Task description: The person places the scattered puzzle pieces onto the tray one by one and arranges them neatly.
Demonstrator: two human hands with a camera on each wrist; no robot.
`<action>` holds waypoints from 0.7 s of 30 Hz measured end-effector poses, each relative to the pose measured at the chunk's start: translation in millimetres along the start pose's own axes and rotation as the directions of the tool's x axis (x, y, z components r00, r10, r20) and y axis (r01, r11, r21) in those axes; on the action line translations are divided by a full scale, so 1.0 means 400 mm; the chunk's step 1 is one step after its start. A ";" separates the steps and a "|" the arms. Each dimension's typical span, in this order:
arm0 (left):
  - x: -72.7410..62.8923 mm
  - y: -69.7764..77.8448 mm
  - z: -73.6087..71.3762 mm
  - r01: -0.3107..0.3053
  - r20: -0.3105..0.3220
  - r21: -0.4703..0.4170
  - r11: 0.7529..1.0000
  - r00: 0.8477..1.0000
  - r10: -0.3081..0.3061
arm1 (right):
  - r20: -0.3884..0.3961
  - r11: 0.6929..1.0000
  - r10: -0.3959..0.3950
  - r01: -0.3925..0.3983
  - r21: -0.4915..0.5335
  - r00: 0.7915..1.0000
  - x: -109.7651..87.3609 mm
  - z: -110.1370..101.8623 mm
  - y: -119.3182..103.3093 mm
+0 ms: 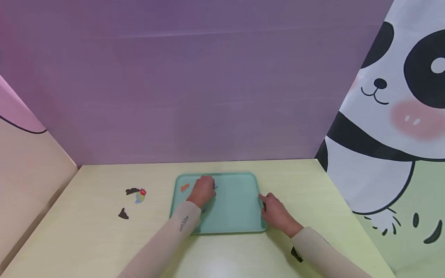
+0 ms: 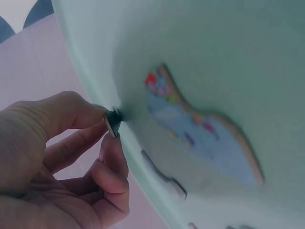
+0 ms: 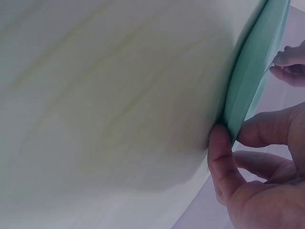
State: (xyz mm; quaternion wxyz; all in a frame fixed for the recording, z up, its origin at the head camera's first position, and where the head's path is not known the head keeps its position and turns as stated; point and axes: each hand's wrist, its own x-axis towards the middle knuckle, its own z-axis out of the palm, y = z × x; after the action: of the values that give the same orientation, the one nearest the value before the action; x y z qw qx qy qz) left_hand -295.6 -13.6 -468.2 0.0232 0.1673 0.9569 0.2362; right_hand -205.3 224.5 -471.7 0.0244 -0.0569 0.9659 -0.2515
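Over the left half of the teal tray (image 1: 236, 204), my left hand (image 1: 202, 190) pinches a small dark-faced flat puzzle piece (image 2: 113, 123) between thumb and fingertips, close over the tray surface. Beside it in the left wrist view lies a larger light-blue printed piece (image 2: 202, 136) with a curved edge. A slimmer piece (image 2: 164, 177) lies near the tray's rim. An orange piece (image 1: 184, 187) is at the tray's upper left. My right hand (image 1: 277, 214) grips the tray's right edge (image 3: 245, 83), thumb on one side and fingers on the other.
Left of the tray, on the pale wooden table (image 1: 80, 231), lie a black piece (image 1: 132, 190), a colourful piece (image 1: 140, 197) with a red top, and a dark piece (image 1: 123, 214). A purple wall (image 1: 208, 96) rises behind the table, and a panda-print panel (image 1: 375, 143) stands at right.
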 end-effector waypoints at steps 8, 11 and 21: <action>0.026 -0.015 0.035 -0.007 -0.041 0.013 1.000 0.999 0.007 | -0.003 1.000 -0.009 0.009 -0.009 1.000 0.000 0.004 -0.007; 0.024 -0.017 0.034 0.002 -0.029 0.009 1.000 1.000 -0.002 | -0.003 1.000 -0.007 0.007 -0.015 1.000 0.001 0.006 -0.006; -0.021 -0.042 -0.046 0.051 -0.041 -0.081 0.995 0.998 -0.055 | -0.009 1.000 -0.017 0.017 -0.010 1.000 -0.004 -0.001 -0.005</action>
State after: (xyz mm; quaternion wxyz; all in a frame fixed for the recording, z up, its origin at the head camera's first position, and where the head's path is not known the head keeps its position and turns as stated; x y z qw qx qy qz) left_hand -295.0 -38.7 -459.9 0.0156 0.1356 0.9511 0.2770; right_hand -203.6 223.3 -470.4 0.0176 -0.0642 0.9666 -0.2474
